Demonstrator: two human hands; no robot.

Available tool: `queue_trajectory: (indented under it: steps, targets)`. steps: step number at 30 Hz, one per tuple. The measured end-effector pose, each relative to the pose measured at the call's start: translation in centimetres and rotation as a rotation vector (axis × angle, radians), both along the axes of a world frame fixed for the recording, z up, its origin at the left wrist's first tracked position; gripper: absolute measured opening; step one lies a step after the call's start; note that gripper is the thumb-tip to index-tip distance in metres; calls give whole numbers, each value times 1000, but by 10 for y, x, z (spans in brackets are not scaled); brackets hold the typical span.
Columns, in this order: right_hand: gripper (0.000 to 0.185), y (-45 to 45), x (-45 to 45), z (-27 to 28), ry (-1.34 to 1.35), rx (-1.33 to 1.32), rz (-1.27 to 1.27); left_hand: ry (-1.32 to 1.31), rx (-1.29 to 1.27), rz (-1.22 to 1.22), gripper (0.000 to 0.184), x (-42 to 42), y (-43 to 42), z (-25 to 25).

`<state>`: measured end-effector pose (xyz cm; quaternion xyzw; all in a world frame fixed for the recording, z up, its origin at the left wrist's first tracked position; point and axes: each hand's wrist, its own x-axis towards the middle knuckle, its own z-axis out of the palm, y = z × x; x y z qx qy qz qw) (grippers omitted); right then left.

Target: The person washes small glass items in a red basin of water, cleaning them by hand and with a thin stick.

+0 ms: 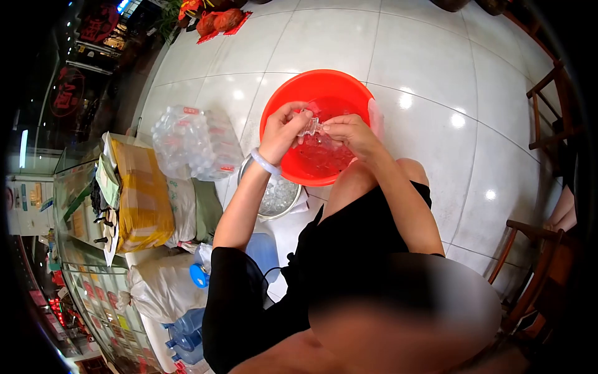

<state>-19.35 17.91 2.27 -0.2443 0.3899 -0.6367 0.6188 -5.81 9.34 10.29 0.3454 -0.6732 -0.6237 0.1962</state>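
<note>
Over the red basin (317, 82), my left hand (281, 129) is closed around a small clear, glass-like piece (309, 127). My right hand (354, 134) pinches at the right end of this piece, fingertips pressed together; whether it grips the piece itself or something tiny there I cannot make out. Below the hands, several clear pieces (324, 159) lie in the basin, seemingly in water. Beside the basin at lower left is a round metal bowl (264, 216) filled with similar clear pieces, partly hidden by my left forearm.
Plastic-wrapped bottles (196, 143) stand left of the basin. Nearby are a yellow-taped box (144, 193), white sacks (165, 280) and blue water jugs (190, 336). A glass display case (99, 293) lines the left side. Wooden chairs (529, 268) stand at right on the tiled floor.
</note>
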Motion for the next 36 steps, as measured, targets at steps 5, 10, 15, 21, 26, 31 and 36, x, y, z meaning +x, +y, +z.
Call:
queue_trajectory:
  steps: [5,10,15,21,26,31,36]
  targets:
    - [16,1,-2,-1,-109,-23,31,6,32,-88,23,1,-6,1]
    - [15,0,0,-2,-181,-60,-11,-14,212,-23,28,-1,-8,-1]
    - [14,-1,-3,-6,-218,-52,-60,-14,370,26,35,-3,-3,-3]
    - [13,-3,-3,-4,-250,-72,-85,-23,207,-66,26,0,-6,-9]
    - [13,-3,-3,-6,-243,-77,-86,39,164,-10,24,-5,-1,-4]
    - [17,-1,-4,1,-132,-34,-63,20,106,23,25,-6,1,2]
    - [20,-3,-10,-6,22,-81,-14,4,135,10,25,-3,2,4]
